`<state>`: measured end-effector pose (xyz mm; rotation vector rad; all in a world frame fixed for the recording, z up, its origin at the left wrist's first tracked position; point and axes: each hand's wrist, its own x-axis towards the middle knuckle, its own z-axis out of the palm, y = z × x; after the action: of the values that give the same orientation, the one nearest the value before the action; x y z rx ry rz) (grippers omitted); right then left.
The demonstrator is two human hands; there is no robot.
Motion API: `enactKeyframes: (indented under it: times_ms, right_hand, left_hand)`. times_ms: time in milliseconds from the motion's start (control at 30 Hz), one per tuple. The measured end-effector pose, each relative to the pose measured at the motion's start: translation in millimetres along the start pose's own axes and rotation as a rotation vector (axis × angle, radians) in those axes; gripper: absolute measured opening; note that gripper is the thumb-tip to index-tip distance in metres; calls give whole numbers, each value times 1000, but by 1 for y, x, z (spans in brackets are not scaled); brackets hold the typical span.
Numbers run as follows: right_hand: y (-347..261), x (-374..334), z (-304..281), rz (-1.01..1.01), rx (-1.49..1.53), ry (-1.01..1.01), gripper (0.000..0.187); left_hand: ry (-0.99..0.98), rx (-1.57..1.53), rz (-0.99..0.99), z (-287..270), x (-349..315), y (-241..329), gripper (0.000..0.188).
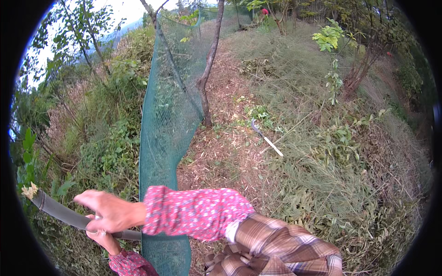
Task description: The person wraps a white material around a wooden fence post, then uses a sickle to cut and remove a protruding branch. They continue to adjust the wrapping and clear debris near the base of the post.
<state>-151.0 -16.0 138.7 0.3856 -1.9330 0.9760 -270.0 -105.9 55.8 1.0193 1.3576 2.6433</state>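
A grey bamboo pole point(64, 215) with a splintered pale end slants across the lower left. My left hand point(105, 240) grips it from below, fingers partly hidden behind my other hand. My right arm, in a pink floral sleeve, reaches across to the left. Over the pole is my right hand point(113, 212), its fingers stretched out and a little blurred; its thumb points down by the pole. Beside both hands runs a green mesh net point(159, 165), its lower part passing behind my right sleeve. The pole's other end reaches the net's edge.
A sickle point(266, 138) with a white handle lies on the leaf-strewn path. A thin tree trunk point(209, 69) stands against the net. Cut branches and brush point(317, 184) cover the right side; dense bushes point(110, 138) grow left of the net.
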Motion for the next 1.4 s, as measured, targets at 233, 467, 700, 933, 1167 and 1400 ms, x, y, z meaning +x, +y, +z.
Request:
enactKeyframes:
  times_ms: [233, 467, 700, 933, 1167, 1400]
  right_hand:
    - [-36, 74, 67, 171, 630, -150, 38]
    - [-16, 73, 97, 349, 755, -266, 20]
    - [-53, 49, 121, 212, 355, 184, 14]
    - [-47, 64, 131, 271, 372, -53, 24]
    - [-75, 88, 111, 408, 1026, -493, 23]
    - [-104, 72, 117, 383, 894, -309, 21]
  left_hand:
    - [84, 316, 131, -23, -27, 13, 27]
    - [-100, 103, 2, -60, -25, 9, 50]
    - [-419, -78, -424, -114, -22, -4, 61]
    - [-233, 59, -144, -81, -30, 39, 43]
    - [38, 333, 116, -31, -34, 117, 18]
    - [-221, 14, 130, -44, -37, 124, 28]
